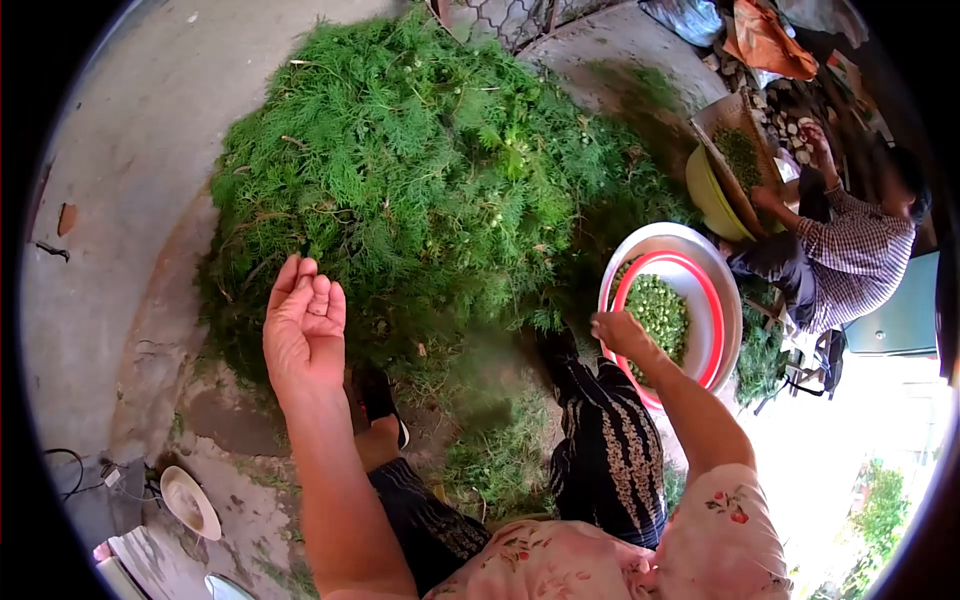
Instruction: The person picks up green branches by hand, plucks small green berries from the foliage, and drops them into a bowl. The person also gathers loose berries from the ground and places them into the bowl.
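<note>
My left hand (308, 322) is raised palm up at the near edge of a large heap of feathery green cypress-like branches (400, 160). Its thumb and fingertips are pinched together; anything between them is too small to make out. My right hand (622, 334) is closed at the left side of a wide metal basin (732, 310), over its rim, and what it holds, if anything, is hidden. Inside the basin sits a red-rimmed bowl or sieve (716, 325). Small round green seed cones (658, 312) fill part of it, partly covered by my right forearm.
At the right a seated person (860, 250) in a checked shirt works at a woven tray (740, 150) over a yellow-green tub (708, 195). An orange bag (770, 40) lies behind. A pale hat-like object (190, 503) is at the lower left. Loose sprigs litter the ground.
</note>
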`<action>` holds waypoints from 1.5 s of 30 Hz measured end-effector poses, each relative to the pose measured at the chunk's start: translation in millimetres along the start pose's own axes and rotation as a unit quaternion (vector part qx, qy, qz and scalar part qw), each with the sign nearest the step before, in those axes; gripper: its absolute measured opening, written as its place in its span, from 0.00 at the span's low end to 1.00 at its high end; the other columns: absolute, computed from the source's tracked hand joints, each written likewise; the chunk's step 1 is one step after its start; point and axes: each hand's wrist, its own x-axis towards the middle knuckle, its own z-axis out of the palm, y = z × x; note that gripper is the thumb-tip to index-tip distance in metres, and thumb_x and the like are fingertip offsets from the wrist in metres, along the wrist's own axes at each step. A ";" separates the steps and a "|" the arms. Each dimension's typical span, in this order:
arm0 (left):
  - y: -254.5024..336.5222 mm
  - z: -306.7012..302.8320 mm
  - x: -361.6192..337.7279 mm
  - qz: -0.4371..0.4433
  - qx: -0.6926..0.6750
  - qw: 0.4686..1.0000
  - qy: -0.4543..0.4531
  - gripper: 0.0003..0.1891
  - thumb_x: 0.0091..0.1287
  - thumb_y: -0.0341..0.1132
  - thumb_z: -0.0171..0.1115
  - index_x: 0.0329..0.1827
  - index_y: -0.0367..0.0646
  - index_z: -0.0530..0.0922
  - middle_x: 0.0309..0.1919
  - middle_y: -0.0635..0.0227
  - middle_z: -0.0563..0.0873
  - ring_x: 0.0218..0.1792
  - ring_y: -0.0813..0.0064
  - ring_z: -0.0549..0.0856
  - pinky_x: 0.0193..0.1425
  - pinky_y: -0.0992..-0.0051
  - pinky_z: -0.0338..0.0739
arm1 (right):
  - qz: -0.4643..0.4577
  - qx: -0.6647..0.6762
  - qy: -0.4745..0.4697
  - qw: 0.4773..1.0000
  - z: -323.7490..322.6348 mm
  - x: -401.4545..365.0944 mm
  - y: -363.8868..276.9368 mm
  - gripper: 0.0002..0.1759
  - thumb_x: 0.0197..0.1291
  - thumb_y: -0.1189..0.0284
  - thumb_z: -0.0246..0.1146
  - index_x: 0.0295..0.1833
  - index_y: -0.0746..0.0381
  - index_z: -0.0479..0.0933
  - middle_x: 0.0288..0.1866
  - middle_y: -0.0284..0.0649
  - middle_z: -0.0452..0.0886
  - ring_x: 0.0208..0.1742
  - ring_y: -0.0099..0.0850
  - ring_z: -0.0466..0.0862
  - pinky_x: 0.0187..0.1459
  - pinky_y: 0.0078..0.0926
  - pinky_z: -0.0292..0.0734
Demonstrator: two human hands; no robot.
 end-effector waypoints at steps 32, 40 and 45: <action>-12.5 26.2 -15.6 -0.060 0.028 0.998 0.023 0.11 0.60 0.23 0.56 0.46 0.38 0.74 0.35 0.67 0.82 0.30 0.78 0.79 0.40 0.77 0.76 | 0.038 -0.024 0.049 0.998 35.8 226.6 -148.9 0.21 0.53 0.63 0.63 0.54 0.51 0.73 0.50 0.45 0.76 0.53 0.44 0.75 0.51 0.40 0.71; -6.7 28.5 -20.7 -0.031 0.050 0.998 0.029 0.11 0.61 0.25 0.55 0.47 0.38 0.73 0.37 0.70 0.79 0.33 0.80 0.77 0.43 0.79 0.74 | -0.008 -0.067 0.081 0.994 12.8 188.9 -163.5 0.09 0.48 0.66 0.59 0.35 0.50 0.82 0.35 0.42 0.81 0.40 0.41 0.81 0.44 0.35 0.76; 0.4 21.2 -22.5 -0.021 0.027 0.999 0.013 0.13 0.62 0.22 0.53 0.49 0.41 0.74 0.37 0.73 0.80 0.33 0.82 0.79 0.43 0.77 0.77 | -0.082 -0.031 0.095 0.992 -35.6 154.9 -188.0 0.08 0.47 0.66 0.60 0.33 0.52 0.81 0.36 0.41 0.81 0.41 0.41 0.80 0.43 0.36 0.76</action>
